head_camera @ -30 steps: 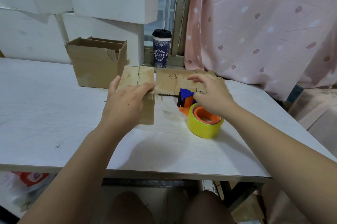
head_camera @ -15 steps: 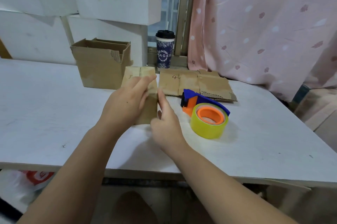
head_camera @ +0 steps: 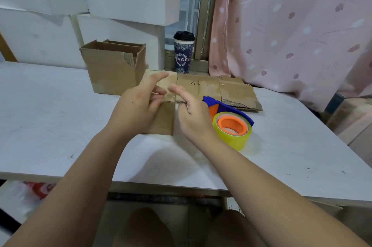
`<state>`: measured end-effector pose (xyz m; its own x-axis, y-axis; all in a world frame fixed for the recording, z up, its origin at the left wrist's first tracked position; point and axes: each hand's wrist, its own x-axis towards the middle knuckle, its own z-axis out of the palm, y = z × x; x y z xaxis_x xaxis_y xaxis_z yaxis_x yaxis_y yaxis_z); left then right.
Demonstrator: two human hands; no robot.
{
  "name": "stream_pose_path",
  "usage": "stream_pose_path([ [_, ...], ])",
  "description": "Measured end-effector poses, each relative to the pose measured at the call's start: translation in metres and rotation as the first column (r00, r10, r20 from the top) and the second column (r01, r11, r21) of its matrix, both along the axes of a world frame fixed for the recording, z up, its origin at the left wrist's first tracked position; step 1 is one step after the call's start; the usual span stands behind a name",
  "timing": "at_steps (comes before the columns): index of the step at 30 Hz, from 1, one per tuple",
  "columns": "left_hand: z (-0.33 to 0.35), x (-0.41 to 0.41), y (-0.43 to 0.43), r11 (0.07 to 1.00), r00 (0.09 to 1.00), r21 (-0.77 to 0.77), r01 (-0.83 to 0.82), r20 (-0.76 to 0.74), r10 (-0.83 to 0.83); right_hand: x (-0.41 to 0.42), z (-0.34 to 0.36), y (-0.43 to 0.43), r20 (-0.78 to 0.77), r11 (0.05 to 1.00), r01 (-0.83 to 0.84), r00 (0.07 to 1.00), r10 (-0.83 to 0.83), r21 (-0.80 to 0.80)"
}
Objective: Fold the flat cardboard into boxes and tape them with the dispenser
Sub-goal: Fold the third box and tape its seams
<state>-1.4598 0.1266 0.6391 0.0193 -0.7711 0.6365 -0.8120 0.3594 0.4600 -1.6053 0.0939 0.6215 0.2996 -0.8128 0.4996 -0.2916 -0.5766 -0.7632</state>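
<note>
1. Left hand (head_camera: 138,109): left of the tape dispenser (head_camera: 231,128), forearm entering from the lower left, palm down over the flat cardboard (head_camera: 163,120). Fingers (head_camera: 161,77) loose and spread, forefinger stretched forward, the others half bent. Nothing gripped. Blur hides whether they touch the board.
2. Right hand (head_camera: 193,118): just left of the dispenser, forearm entering from the lower right, back of hand up. Forefinger straight and pointing away, remaining fingers (head_camera: 184,105) curled in at the cardboard's right edge. Cannot tell whether they pinch that edge.
3. Open cardboard box (head_camera: 112,69): upright, flaps up, well left of the dispenser and behind it.
4. Flat cardboard: brown, creased lengthwise, lying flat on the white tabletop (head_camera: 60,116) left of the dispenser, between the two hands, partly covered by the left one.
5. Stack of flat cardboard (head_camera: 237,91): directly behind the dispenser, unfolded, the top sheet pencilled "4".
6. Tape dispenser: blue and orange frame, yellowish roll on an orange hub, resting on the tabletop.
</note>
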Motion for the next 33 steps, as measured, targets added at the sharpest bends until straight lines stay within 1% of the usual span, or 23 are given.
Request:
stream_pose_path([
  [1,0.002,0.001,0.001,1.000,1.000,0.011,0.028,0.010,-0.028,0.001,0.000,-0.002,-0.031,0.999,-0.031,0.999,0.031,-0.011],
  [2,0.003,0.002,0.002,0.999,0.997,0.011,0.050,0.052,-0.051,0.002,-0.001,-0.004,-0.055,0.998,-0.054,0.997,0.053,-0.017],
  [3,0.002,0.003,0.005,0.999,0.990,-0.008,0.054,0.129,-0.053,0.002,-0.002,-0.006,-0.070,0.998,-0.062,0.996,0.060,-0.023],
  [5,-0.004,0.010,0.009,0.999,0.957,-0.054,0.002,0.288,0.014,0.001,-0.005,-0.010,-0.087,0.998,-0.054,0.995,0.051,-0.027],
  [6,-0.008,0.016,0.010,0.998,0.953,-0.060,-0.031,0.300,0.047,0.000,-0.005,-0.013,-0.094,0.999,-0.050,0.994,0.048,-0.021],
  [7,-0.013,0.021,0.012,0.997,0.966,-0.045,-0.056,0.252,0.066,-0.001,-0.004,-0.015,-0.097,0.999,-0.051,0.994,0.049,-0.012],
  [8,-0.016,0.025,0.015,0.998,0.988,-0.011,-0.067,0.140,0.068,-0.002,-0.002,-0.018,-0.092,0.998,-0.057,0.994,0.057,0.000],
  [9,-0.019,0.027,0.018,0.998,0.998,0.018,-0.061,-0.024,0.061,-0.003,-0.001,-0.021,-0.083,0.998,-0.067,0.994,0.068,0.016],
  [10,-0.021,0.028,0.019,0.998,0.979,0.023,-0.057,-0.194,0.061,-0.005,0.000,-0.023,-0.076,0.997,-0.076,0.994,0.078,0.031],
  [12,-0.027,0.029,0.019,0.995,0.882,-0.001,-0.100,-0.463,0.088,-0.005,0.001,-0.025,-0.062,0.995,-0.087,0.994,0.090,0.047],
  [14,-0.030,0.028,0.018,0.996,0.748,-0.005,-0.085,-0.661,0.061,-0.004,-0.001,-0.025,-0.040,0.995,-0.088,0.995,0.090,0.044],
  [15,-0.032,0.028,0.017,0.998,0.693,-0.005,-0.061,-0.720,0.039,-0.004,-0.004,-0.024,-0.029,0.996,-0.086,0.996,0.087,0.040],
  [16,-0.033,0.027,0.016,0.999,0.663,-0.009,-0.041,-0.748,0.021,-0.004,-0.006,-0.024,-0.021,0.996,-0.086,0.996,0.087,0.035],
  [17,-0.034,0.027,0.015,1.000,0.655,-0.013,-0.027,-0.755,0.008,-0.004,-0.007,-0.023,-0.016,0.995,-0.094,0.995,0.094,0.032],
  [21,-0.038,0.033,0.012,1.000,0.689,-0.019,-0.019,-0.725,-0.001,-0.007,-0.008,-0.024,-0.043,0.984,-0.174,0.984,0.175,0.022],
  [25,-0.043,0.038,0.010,1.000,0.701,-0.024,0.005,-0.713,-0.021,-0.014,-0.003,-0.029,-0.089,0.966,-0.252,0.962,0.256,0.058],
  [27,-0.043,0.040,0.010,1.000,0.733,-0.010,0.000,-0.680,-0.007,-0.017,-0.002,-0.031,-0.115,0.959,-0.275,0.953,0.281,0.067],
  [29,-0.043,0.042,0.008,1.000,0.816,-0.009,-0.024,-0.578,0.014,-0.017,-0.002,-0.033,-0.136,0.961,-0.270,0.952,0.276,0.059],
  [31,-0.041,0.042,0.007,0.999,0.925,-0.018,-0.048,-0.377,0.037,-0.015,-0.003,-0.033,-0.118,0.966,-0.252,0.959,0.256,0.054],
  [33,-0.039,0.044,0.005,0.995,0.979,-0.049,-0.085,-0.188,0.074,-0.012,-0.004,-0.032,-0.067,0.970,-0.235,0.969,0.239,0.058],
])
